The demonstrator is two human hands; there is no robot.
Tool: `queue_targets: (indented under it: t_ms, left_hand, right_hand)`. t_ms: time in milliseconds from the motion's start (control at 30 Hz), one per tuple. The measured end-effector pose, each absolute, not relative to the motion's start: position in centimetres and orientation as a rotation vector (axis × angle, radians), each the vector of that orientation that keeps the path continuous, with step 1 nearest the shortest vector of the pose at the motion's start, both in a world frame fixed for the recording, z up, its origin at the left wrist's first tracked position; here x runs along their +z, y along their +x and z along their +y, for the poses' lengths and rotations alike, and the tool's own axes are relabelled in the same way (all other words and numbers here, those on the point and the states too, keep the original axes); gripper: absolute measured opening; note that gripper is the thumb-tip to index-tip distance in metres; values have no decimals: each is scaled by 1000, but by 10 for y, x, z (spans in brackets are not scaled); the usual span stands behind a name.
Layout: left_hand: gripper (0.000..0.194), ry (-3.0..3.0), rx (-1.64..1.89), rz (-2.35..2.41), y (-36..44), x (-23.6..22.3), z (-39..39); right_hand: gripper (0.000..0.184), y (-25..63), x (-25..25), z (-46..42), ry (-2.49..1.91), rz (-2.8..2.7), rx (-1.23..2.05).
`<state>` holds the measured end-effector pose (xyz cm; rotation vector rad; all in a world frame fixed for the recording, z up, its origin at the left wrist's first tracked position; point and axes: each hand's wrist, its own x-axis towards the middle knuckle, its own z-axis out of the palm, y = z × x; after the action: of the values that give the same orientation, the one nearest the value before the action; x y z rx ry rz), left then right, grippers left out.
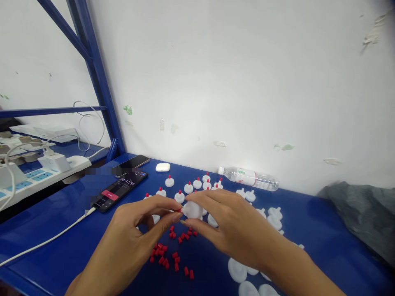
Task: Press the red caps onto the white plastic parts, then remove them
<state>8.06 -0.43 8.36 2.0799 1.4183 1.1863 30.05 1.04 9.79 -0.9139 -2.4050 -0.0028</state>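
Note:
Between thumb and forefinger, my left hand (138, 230) pinches a small red cap (179, 210), its fingers closed. Closed around a white plastic nozzle lid (194, 210) is my right hand (222, 218), with the lid's narrow tip turned left against the red cap. Fingers partly cover both pieces. Loose red caps (161, 253) are scattered on the table below my hands. Behind them stand several white lids topped with red caps (180, 196). White lids without caps (237, 269) lie to the right, some hidden by my right forearm.
On the blue table (61, 230) lie a phone showing a timer (121, 191), another phone (132, 164), a white earphone case (163, 167) and a clear bottle (248, 178). A power strip (40, 176) is at left; a dark plastic bag (361, 218) sits right.

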Motion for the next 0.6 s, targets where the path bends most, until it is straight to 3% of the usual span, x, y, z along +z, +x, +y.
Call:
queue_targets:
  t_ms: [300,600]
  left_hand:
    - [9,2009,1316,1386,80,87,-7]
    - [16,2220,1326,1210,85,84,-4]
  right_hand:
    - [29,297,101,7,-896,-2411,-177]
    - [34,302,104,8,-851,-2446,-249]
